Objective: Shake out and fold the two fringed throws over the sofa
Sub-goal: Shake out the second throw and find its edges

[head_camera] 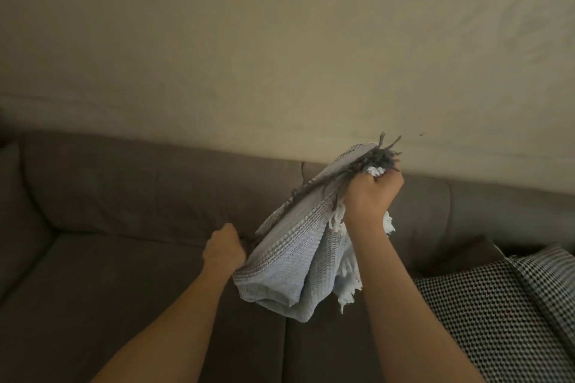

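Note:
A pale blue and grey throw [295, 255] with grey and white fringe hangs bunched in the air above the sofa seat. My right hand [370, 196] is raised and clenched around its upper fringed end. My left hand [224, 249] sits lower and to the left, closed on the throw's lower left edge. A second throw [504, 314], in a black and white houndstooth weave, lies spread on the sofa at the right, and its fringe is not in view.
The brown sofa [124, 258] fills the lower half, its backrest running along a plain beige wall [280, 40]. An armrest rises at the far left. A seam between two seat cushions runs below the hanging throw.

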Demonstrator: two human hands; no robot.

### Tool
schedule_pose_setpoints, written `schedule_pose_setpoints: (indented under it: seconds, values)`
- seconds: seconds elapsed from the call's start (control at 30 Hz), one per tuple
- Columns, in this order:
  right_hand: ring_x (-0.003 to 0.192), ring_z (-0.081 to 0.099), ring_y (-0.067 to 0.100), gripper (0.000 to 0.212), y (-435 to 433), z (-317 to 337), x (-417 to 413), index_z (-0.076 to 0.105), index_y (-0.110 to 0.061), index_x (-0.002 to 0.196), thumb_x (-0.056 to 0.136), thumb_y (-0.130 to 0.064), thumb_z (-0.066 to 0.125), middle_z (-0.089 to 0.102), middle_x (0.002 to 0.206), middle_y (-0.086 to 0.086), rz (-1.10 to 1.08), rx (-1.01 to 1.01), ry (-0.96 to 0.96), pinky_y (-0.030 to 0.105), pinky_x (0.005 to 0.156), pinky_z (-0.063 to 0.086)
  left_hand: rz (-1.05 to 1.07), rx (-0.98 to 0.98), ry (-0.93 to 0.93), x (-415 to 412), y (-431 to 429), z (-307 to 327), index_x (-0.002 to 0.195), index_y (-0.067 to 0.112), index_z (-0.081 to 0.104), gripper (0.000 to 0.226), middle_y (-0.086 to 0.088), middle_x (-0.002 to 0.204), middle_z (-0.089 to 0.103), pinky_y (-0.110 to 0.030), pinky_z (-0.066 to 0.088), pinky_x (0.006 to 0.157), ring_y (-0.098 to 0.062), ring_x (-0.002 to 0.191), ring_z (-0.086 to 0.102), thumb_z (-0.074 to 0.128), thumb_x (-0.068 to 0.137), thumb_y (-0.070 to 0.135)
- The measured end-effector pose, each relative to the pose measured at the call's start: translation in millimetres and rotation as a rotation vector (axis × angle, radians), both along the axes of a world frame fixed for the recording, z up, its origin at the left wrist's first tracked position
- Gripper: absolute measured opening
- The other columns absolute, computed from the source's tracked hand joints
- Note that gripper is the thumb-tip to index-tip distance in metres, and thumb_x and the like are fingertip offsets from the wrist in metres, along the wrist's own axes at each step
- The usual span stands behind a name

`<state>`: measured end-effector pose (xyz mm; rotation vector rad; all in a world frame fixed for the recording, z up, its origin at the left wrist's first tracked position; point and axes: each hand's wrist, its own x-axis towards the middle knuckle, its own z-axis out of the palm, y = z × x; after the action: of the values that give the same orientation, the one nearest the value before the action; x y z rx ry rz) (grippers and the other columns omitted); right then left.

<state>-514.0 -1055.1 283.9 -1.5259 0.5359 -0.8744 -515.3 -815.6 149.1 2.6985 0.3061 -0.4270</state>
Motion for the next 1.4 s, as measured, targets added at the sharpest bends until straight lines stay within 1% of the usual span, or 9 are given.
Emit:
schedule_pose_setpoints:
  seconds: [0.17, 0.37, 0.47, 0.53, 0.9, 1.0, 1.13, 1.27, 1.4]
  values:
    - [0.066, 0.050, 0.007, 0.031, -12.8, 0.1, -0.7, 0.059, -0.009, 0.090, 0.084, 0.010, 0.036, 0.059, 0.081, 0.001, -0.085, 0.098, 0.015, 0.030, 0.064, 0.048, 0.400, -0.231, 0.089, 6.6, 26.6, -0.5, 0.091, 0.005, 0.072, 0.031, -0.012, 0.078, 0.075, -0.041, 0.064, 0.052, -0.027, 0.059, 0.076, 0.062, 0.095, 0.034]
    - [0.090, 0.064, 0.003, 0.041, -10.8, -11.9, -7.7, 0.066, -0.015, 0.112, 0.094, 0.010, 0.039, 0.067, 0.098, -0.009, -0.162, 0.139, 0.046, 0.020, 0.083, 0.052, 0.990, -0.933, -0.217, 25.4, 40.1, 5.6, 0.108, 0.002, 0.073, 0.012, -0.020, 0.098, 0.069, -0.048, 0.066, 0.058, -0.041, 0.076, 0.072, 0.065, 0.099, 0.002]
    - [0.091, 0.065, 0.009, 0.040, -6.9, -20.3, -10.2, 0.065, -0.016, 0.110, 0.093, 0.011, 0.041, 0.065, 0.096, -0.010, -0.145, 0.112, 0.069, 0.026, 0.088, 0.055, 1.082, -1.022, -0.328, 25.5, 40.7, 10.7, 0.090, 0.011, 0.079, 0.032, -0.021, 0.118, 0.073, -0.039, 0.062, 0.079, -0.037, 0.095, 0.069, 0.053, 0.100, -0.004]
    - [0.098, 0.067, 0.018, 0.038, -7.7, -24.6, -10.5, 0.066, -0.012, 0.109, 0.090, 0.010, 0.041, 0.069, 0.101, 0.000, -0.153, 0.067, 0.069, 0.037, 0.094, 0.058, 1.155, -1.046, -0.428, 20.8, 38.4, 19.8, 0.119, 0.005, 0.075, 0.036, -0.021, 0.132, 0.068, -0.040, 0.056, 0.096, -0.038, 0.113, 0.066, 0.046, 0.100, -0.006]
    - [0.112, 0.060, 0.031, 0.054, -27.1, -54.3, -7.8, 0.067, -0.022, 0.129, 0.085, 0.006, 0.053, 0.059, 0.102, -0.018, -0.175, -0.078, 0.269, 0.048, 0.098, 0.054, 0.367, -0.432, -0.593, 24.4, 42.3, 37.7, 0.137, -0.001, 0.056, 0.056, -0.020, 0.136, 0.047, -0.036, 0.044, 0.100, -0.031, 0.109, 0.055, 0.073, 0.084, -0.007]
    - [0.112, 0.048, 0.034, 0.057, -30.6, -52.4, -14.8, 0.066, -0.013, 0.128, 0.082, 0.014, 0.048, 0.062, 0.108, -0.005, -0.235, -0.184, 0.311, 0.043, 0.093, 0.046, 0.359, -0.336, -0.605, 25.1, 46.4, 38.6, 0.118, -0.003, 0.069, 0.029, -0.026, 0.123, 0.054, -0.036, 0.043, 0.085, -0.043, 0.104, 0.060, 0.063, 0.090, -0.010]
    - [0.109, 0.044, 0.036, 0.045, -18.1, -50.2, -10.1, 0.065, -0.009, 0.116, 0.079, 0.010, 0.048, 0.063, 0.103, 0.013, -0.018, -0.344, 0.411, 0.052, 0.090, 0.047, 0.432, -0.460, -0.615, 41.5, 15.9, 72.9, 0.099, 0.002, 0.065, 0.010, -0.021, 0.104, 0.068, -0.045, 0.050, 0.082, -0.040, 0.098, 0.066, 0.060, 0.092, -0.002]
    - [0.102, 0.060, 0.029, 0.038, -7.4, -43.6, -8.8, 0.067, -0.025, 0.115, 0.077, -0.025, 0.062, 0.061, 0.095, -0.007, 0.390, -0.394, 0.359, 0.047, 0.087, 0.056, 0.210, -0.624, -0.906, 57.2, -19.9, 123.4, 0.100, 0.006, 0.057, 0.017, -0.017, 0.111, 0.055, -0.035, 0.041, 0.085, -0.021, 0.095, 0.051, 0.054, 0.088, -0.006]
    - [0.112, 0.040, 0.020, 0.076, -20.6, -25.0, -6.8, 0.048, -0.034, 0.130, 0.063, -0.067, 0.065, 0.054, 0.116, -0.008, 0.687, -0.688, 0.486, 0.043, 0.102, 0.041, 0.358, -0.875, -1.141, 87.7, -24.7, 193.9, 0.091, 0.023, 0.046, 0.017, -0.012, 0.112, 0.046, -0.033, 0.043, 0.087, -0.018, 0.091, 0.046, 0.048, 0.087, 0.007]
